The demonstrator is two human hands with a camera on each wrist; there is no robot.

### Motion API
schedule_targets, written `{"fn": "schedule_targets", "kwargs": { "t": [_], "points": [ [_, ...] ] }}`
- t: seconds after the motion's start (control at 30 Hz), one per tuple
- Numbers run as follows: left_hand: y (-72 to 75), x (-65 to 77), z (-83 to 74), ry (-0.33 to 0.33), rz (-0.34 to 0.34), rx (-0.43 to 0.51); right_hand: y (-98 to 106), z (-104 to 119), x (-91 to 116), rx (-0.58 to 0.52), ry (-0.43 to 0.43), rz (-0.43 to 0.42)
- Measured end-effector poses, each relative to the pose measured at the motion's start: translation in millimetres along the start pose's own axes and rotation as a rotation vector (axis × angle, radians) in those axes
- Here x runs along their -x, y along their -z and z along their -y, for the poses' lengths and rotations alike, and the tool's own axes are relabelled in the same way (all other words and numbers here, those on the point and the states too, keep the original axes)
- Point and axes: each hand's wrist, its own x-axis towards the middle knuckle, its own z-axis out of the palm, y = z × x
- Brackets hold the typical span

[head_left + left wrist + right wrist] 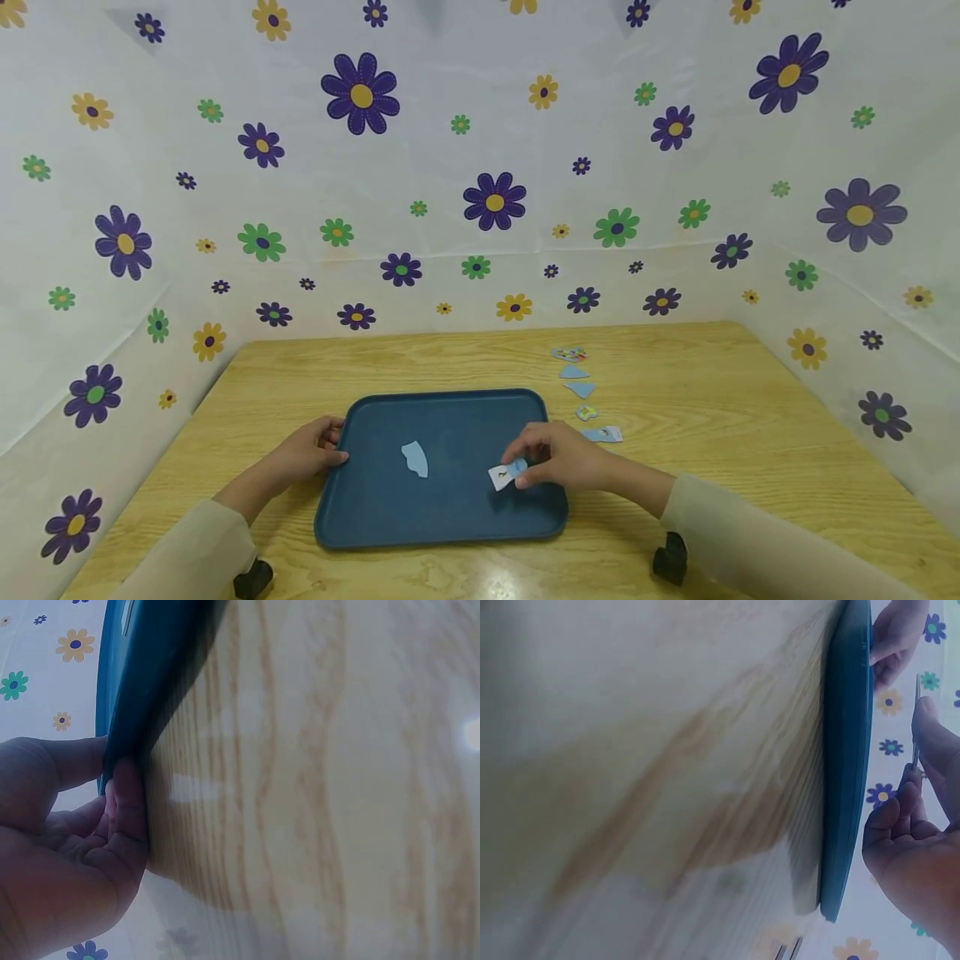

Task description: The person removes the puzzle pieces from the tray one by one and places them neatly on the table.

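Note:
A dark blue tray [450, 521] lies on the wooden table. My left hand [306, 454] grips its left rim, and in the left wrist view the thumb [75, 761] is on one side of the rim with curled fingers on the other. Above the tray's right half, my right hand [566, 458] pinches a flat white-and-light-blue puzzle piece [501, 477] between thumb and fingers. The right wrist view shows this piece [917, 720] edge-on, apart from the tray. A plain light blue puzzle piece [417, 461] lies on the tray, left of centre.
Right of the tray, several flat pieces form a column on the table: a multicoloured one [570, 354], light blue ones [573, 372], a green-and-yellow one [587, 412] and a printed one [609, 434] near my right hand. A flower-patterned sheet [435, 150] encloses the table's back and sides.

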Motion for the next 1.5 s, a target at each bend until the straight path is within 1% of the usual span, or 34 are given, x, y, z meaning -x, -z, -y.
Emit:
{"fn": "schedule_targets", "kwargs": {
  "t": [0.27,0.6,0.77,0.9,1.13,1.3,1.5],
  "points": [
    [-0.2,0.7,-1.3,0.001,0.0,0.006,10.7,-6.1,15.8,0.004,0.01,-0.056],
    [0.0,1.0,-2.3,0.002,0.002,-0.002,21.9,-12.3,39.6,-0.057,-0.057,-0.131],
    [0.1,0.9,-2.2,0.004,0.006,0.0,27.7,-13.1,53.2,-0.059,-0.098,-0.179],
    [0.4,0.2,-0.8,0.006,0.007,0.0,32.0,-15.1,62.9,-0.049,-0.107,-0.208],
    [-0.5,0.2,-0.3,0.019,-0.008,-0.012,38.3,-23.3,75.9,-0.05,-0.145,-0.233],
    [-0.7,1.6,-1.4,0.012,-0.003,-0.015,41.6,-30.2,83.9,-0.042,-0.162,-0.243],
    [-0.9,0.9,-0.1,0.012,-0.011,-0.017,44.4,-33.4,91.2,-0.004,-0.229,-0.258]
  ]
}}
